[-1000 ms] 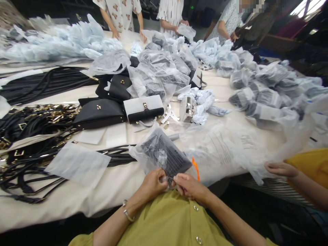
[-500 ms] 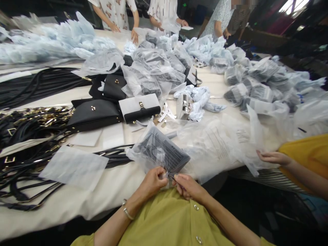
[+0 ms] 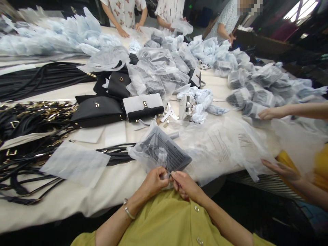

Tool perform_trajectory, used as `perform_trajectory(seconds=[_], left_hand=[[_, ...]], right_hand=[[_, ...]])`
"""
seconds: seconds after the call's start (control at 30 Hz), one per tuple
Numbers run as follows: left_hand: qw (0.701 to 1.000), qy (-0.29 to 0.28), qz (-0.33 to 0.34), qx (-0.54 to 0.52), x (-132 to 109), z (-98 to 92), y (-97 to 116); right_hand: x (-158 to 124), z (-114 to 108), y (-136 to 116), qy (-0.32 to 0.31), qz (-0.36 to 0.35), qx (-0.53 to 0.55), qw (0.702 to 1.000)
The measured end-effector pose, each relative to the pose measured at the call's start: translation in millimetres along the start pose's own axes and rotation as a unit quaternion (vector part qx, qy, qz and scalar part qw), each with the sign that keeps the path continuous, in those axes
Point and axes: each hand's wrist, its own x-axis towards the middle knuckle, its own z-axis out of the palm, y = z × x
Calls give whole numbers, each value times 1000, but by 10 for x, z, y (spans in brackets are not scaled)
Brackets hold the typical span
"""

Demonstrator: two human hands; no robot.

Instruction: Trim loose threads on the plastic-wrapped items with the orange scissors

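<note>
My left hand (image 3: 155,179) is closed in a pinch at the table's near edge, in front of my body. Its fingertips meet those of my right hand (image 3: 185,183), which is closed too. A small thin dark piece shows between them, with a bit of purple under the right fingers; I cannot make out what either is. Just beyond my hands lies a clear plastic bag (image 3: 143,150) with a dark, wrapped packet (image 3: 170,150) printed with text. More flat clear plastic bags (image 3: 215,143) lie to the right of it.
Black handbags (image 3: 98,111), a white-and-black handbag (image 3: 143,106) and black straps (image 3: 23,126) with gold fittings lie left and ahead. Bagged bundles (image 3: 266,73) are heaped at the right. A co-worker's hands (image 3: 273,112) reach in there; other people stand across the table.
My hands stay together at the same spot, with the right fingertips slightly closer to the left. The co-worker at the right now has one hand on a bagged bundle and plastic near the other.
</note>
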Motion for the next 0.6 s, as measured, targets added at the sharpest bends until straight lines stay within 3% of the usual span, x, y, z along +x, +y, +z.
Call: perform_trajectory(seconds=[0.3,0.47,0.6], left_hand=[[1000,4,5,-7,11,12,-56],[999,-15,12,-36,-25,41,14],[999,-35,14,-39,-144,-122,94]], right_hand=[[30,42,-63,25,0,-48,999],[49,63,-15,8,-10,32,999],[-55,30,-129,-31,-23,58,998]])
